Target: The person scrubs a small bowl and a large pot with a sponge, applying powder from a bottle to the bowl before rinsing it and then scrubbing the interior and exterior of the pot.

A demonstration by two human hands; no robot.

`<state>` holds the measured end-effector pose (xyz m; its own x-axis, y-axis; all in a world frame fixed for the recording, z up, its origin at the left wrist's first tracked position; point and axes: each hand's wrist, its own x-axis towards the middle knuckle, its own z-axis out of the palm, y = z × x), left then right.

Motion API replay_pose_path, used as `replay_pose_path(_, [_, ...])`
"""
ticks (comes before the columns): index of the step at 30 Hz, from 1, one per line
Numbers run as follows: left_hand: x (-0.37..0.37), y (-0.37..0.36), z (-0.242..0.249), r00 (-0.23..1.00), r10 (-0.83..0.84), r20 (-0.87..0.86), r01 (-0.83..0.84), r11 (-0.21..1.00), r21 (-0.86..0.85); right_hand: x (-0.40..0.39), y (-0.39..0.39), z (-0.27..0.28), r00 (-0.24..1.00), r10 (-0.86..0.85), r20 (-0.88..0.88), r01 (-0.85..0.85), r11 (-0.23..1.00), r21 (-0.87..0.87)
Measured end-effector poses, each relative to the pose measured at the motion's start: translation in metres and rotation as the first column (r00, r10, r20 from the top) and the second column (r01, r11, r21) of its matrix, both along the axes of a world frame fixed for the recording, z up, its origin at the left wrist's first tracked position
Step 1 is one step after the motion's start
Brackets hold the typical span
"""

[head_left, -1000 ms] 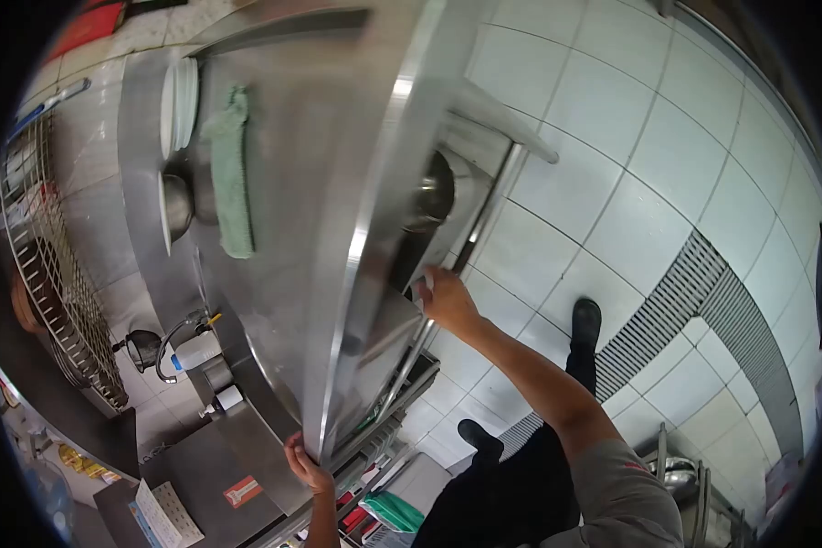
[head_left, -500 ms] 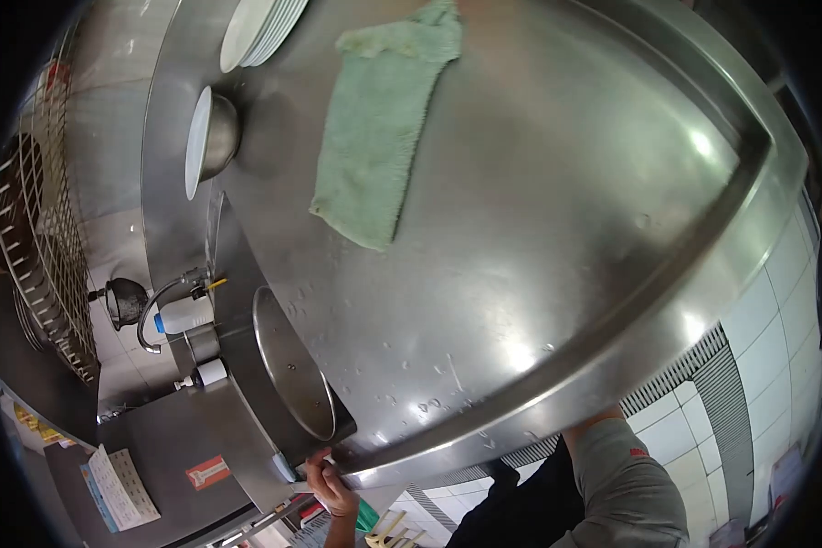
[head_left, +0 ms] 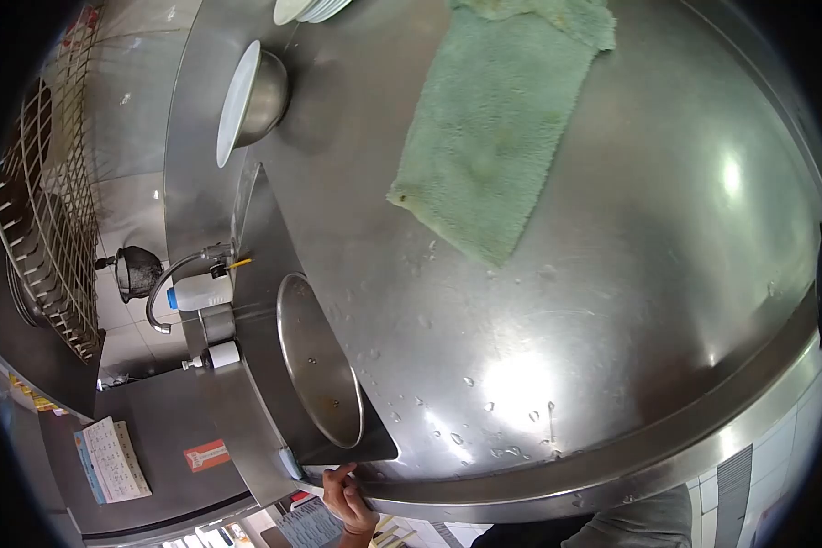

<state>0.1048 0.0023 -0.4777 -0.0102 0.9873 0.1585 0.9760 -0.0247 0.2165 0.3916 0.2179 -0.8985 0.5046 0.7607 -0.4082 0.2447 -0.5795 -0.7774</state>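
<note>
Counter: the top [head_left: 667, 219] has been brought close into view, where it was seen nearly edge-on a second ago; the space beneath has been hidden by this turn, so nothing there can be checked.
Right hand: seen below the counter a second ago, now lost from view; whether it is open or closed cannot be told; only a grey sleeve [head_left: 644, 522] is shown past the rim.
Left hand [head_left: 349, 500]: kept at the front rim [head_left: 557, 489], near the sink corner; fingers bent over the edge, as if steadied on it; no loose item is seen in it.
Cloth [head_left: 493, 128]: laid flat on the steel, green, one end folded; touched by neither visible fingers nor sleeve.
Sink [head_left: 318, 365]: set between the left hand and the tap [head_left: 162, 326]; its raised lip is unguarded on the counter side.
Bowl [head_left: 269, 96]: placed by the back ledge, a white plate [head_left: 237, 105] against its mouth; passage along that side is narrowed.
Room: widest between cloth and front rim; droplets are scattered there, so a slick surface is to be expected.
</note>
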Motion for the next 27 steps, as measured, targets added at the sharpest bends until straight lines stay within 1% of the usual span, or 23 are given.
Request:
replay_pose_path(4, [0.002,0.002,0.001,1.0,0.001,-0.013,-0.001,1.0,0.002,0.001,-0.002,-0.004,1.0,0.026,0.015,-0.026,1.0,-0.014])
replay_pose_path(6, [-0.001,0.002,0.002,0.998,-0.034,-0.06,0.034,0.999,-0.009,0.003,-0.004,-0.004,0.999,0.046,0.023,-0.046,0.999,-0.014])
replay_pose_path(10, [0.002,0.002,0.002,0.999,-0.016,-0.036,0.016,1.0,-0.013,0.004,-0.012,-0.004,0.996,0.076,0.039,-0.076,0.997,-0.016])
replay_pose_path(12, [0.002,0.003,0.004,0.998,-0.032,-0.046,0.03,0.999,-0.043,0.007,-0.015,-0.004,0.996,0.085,0.039,-0.085,0.996,-0.021])
replay_pose_path(17, [0.0,0.005,0.003,0.999,-0.034,0.007,0.034,0.999,-0.027,0.017,-0.036,0.005,0.992,0.114,0.051,-0.113,0.993,-0.025])
replay_pose_path(18, [0.002,0.007,0.004,0.998,-0.065,-0.014,0.065,0.998,-0.014,0.02,-0.039,0.006,0.992,0.113,0.059,-0.112,0.993,-0.029])
replay_pose_path(19, [0.004,0.009,0.004,0.995,-0.094,-0.031,0.094,0.996,-0.002,0.022,-0.049,0.011,0.989,0.131,0.067,-0.129,0.991,-0.03])
replay_pose_path(21, [0.008,0.01,0.006,0.997,-0.075,-0.001,0.075,0.997,-0.018,0.026,-0.069,0.021,0.984,0.162,0.079,-0.16,0.987,-0.03])
replay_pose_path(25, [0.005,0.012,0.005,0.994,-0.103,0.038,0.103,0.995,0.009,0.047,-0.127,0.059,0.966,0.234,0.109,-0.233,0.972,-0.019])
replay_pose_path(27, [0.005,0.014,0.006,0.989,-0.147,0.006,0.146,0.988,0.043,0.062,-0.155,0.081,0.954,0.266,0.136,-0.269,0.963,0.007])
